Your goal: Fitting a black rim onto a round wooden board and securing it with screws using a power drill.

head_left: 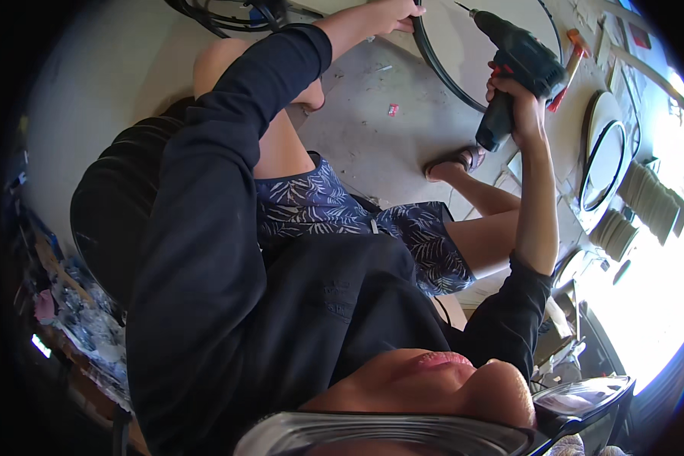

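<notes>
Left hand: we see our left hand [391,15] stretched out at the top of the view, fingers curled over the dark rim of a round white panel [479,45], gripping its edge.
Right hand: our right hand [520,106] is clenched round the handle of a dark green cordless drill [520,64], held up in the air.
Drill: it tilts with its thin bit pointing up and left, the tip just above the white face of the panel; we cannot tell whether the bit touches it.
Panel: it lies on the pale concrete floor [380,129] ahead of our knees, its black edging curving between our two hands.
Legs: our bare legs fold under us, blue leaf-patterned shorts [342,209] over the thighs, and a sandalled foot [456,162] rests on the floor just below the drill.
Sleeves: both arms wear a black long-sleeved top, the left sleeve filling much of the middle of the view.
Floor bits: a small red scrap [393,109] lies on the concrete between our left knee and the panel.
Right side: an orange-handled tool [568,72] lies just beside the drill; further right sit another round framed piece [604,163] and stacks of pale discs [646,197].
Top left: loops of black cable [228,14] lie near our left forearm.
</notes>
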A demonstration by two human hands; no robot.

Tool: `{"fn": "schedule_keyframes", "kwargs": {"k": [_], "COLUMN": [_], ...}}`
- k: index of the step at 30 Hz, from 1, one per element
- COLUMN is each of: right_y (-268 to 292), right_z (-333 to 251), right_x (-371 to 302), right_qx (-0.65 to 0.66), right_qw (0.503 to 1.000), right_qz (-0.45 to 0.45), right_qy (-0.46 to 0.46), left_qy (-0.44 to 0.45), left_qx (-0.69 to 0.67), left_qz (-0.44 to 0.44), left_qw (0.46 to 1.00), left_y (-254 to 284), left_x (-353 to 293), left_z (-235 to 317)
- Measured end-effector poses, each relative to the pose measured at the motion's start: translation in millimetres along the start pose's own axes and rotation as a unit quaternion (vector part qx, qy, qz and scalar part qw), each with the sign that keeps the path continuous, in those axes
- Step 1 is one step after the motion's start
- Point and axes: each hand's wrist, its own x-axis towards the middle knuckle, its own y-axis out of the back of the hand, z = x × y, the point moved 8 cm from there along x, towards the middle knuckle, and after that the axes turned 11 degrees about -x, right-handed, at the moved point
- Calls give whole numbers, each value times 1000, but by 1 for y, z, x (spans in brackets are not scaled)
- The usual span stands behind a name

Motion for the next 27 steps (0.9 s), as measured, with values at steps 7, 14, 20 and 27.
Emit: {"fn": "schedule_keyframes", "kwargs": {"k": [7,14,20,27], "right_y": [-16,-21,-20,-12], "right_z": [-6,-8,-9,-25], "right_x": [38,46,48,69], "right_qx": [-89,-143,-158,-269], "right_qw": [996,989,987,960], "right_qz": [-25,-22,-21,-61], "right_qy": [-15,-22,-25,-33], "left_qy": [-16,10,-10,3], "left_qx": [-49,-47,-1,-14], "left_qz": [-9,-8,17,17], "left_qw": [999,999,1000,1000], "left_y": [1,-1,1,3], "left_x": [7,-1,-8,0], "left_z": [-3,-2,5,-3]}}
